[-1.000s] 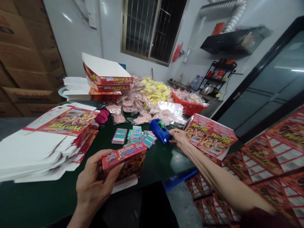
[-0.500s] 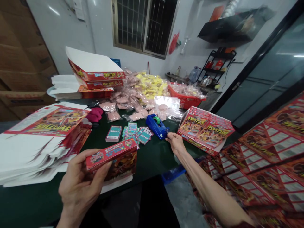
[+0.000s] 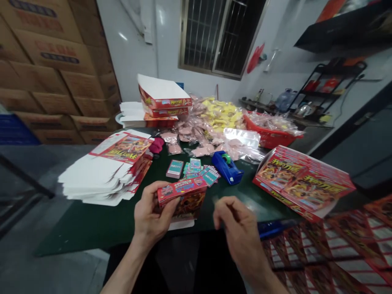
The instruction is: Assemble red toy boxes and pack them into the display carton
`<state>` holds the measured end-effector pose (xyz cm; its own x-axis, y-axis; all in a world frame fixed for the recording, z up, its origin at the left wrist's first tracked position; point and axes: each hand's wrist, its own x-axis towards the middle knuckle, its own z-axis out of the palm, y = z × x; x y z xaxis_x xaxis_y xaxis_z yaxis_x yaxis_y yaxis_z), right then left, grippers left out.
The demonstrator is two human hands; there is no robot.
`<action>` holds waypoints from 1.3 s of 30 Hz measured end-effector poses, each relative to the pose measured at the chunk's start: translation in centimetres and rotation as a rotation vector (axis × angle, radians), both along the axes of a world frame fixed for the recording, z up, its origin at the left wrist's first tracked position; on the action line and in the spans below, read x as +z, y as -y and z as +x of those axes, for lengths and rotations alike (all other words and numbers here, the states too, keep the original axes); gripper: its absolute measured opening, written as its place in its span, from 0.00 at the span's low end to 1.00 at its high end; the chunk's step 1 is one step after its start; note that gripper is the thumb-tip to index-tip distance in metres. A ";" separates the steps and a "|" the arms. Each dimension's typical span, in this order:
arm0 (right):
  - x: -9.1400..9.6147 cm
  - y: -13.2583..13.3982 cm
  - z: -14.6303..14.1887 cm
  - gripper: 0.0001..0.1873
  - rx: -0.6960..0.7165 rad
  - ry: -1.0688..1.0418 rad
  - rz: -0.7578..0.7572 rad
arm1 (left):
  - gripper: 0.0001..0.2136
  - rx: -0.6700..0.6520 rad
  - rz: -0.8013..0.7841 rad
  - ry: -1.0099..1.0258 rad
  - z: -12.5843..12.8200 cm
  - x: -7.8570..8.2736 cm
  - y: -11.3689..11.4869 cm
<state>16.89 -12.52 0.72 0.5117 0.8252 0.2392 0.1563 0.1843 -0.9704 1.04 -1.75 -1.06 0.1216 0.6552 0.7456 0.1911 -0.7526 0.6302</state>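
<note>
While the left hand clutches the red box by its left end over the table, long side crosswise, the right hand curls near the other end, can't tell if it's pinching anything

Brown cartons stacked left; barred window in pale wall; black rack, kettle right.
</note>
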 end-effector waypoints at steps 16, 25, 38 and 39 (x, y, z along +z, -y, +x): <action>3.2 -2.6 -6.0 0.17 0.019 -0.350 -0.068 | 0.18 -0.186 0.216 -0.343 -1.9 2.9 -0.4; -3.3 -4.0 -5.7 0.23 -0.044 -0.286 -0.240 | 0.18 -0.387 0.188 -0.503 -1.9 4.7 -1.4; -2.3 -2.2 -2.5 0.18 0.003 -0.167 -0.036 | 0.08 0.140 -0.254 0.248 -2.5 0.0 -0.3; -1.3 -2.4 -1.7 0.14 -0.033 -0.102 0.011 | 0.10 0.091 -0.311 0.265 -2.7 -1.1 -0.5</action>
